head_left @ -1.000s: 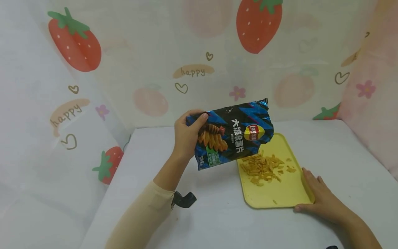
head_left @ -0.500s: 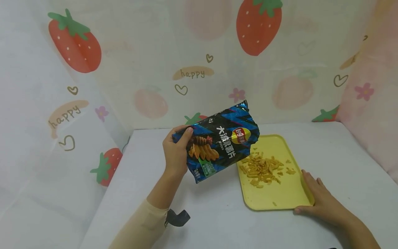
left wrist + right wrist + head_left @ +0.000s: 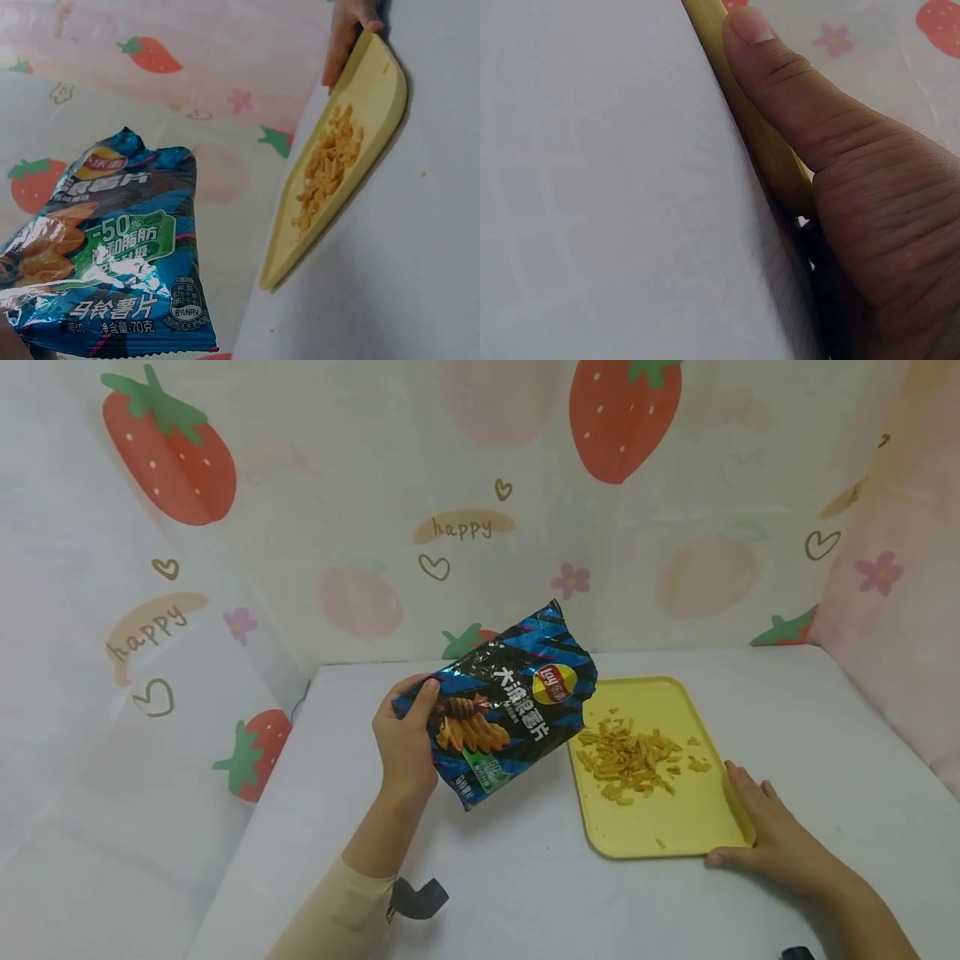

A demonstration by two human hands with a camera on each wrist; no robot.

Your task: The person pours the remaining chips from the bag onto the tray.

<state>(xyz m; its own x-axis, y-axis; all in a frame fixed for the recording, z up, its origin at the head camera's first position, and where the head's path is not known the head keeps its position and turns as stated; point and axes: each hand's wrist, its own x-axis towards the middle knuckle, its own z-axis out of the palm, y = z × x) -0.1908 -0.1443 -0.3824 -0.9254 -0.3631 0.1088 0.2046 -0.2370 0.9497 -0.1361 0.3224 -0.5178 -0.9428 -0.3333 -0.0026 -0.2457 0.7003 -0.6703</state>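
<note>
In the head view my left hand (image 3: pixel 406 743) grips a blue and black potato chip bag (image 3: pixel 510 693) by its lower left end, thumb on the front. The bag is tilted in the air, its torn end pointing up and right beside the yellow tray (image 3: pixel 675 835). Broken potato chips (image 3: pixel 630 756) lie in a loose heap on the tray. My right hand (image 3: pixel 780 835) rests at the tray's near right corner, fingers along the right side and thumb at the front edge. The right wrist view shows that thumb (image 3: pixel 780 86) stretched along the tray's rim (image 3: pixel 769 154).
A white-covered table (image 3: pixel 510 877) carries the tray. Behind it hangs a curtain (image 3: pixel 285 510) printed with strawberries, hearts and flowers. A black wrist mount (image 3: pixel 420 899) sticks out from the left sleeve (image 3: pixel 337 910).
My left hand has drawn the chip bag left and a little lower, away from over the tray, and its torn end has tipped further up. The right hand and tray stay put.
</note>
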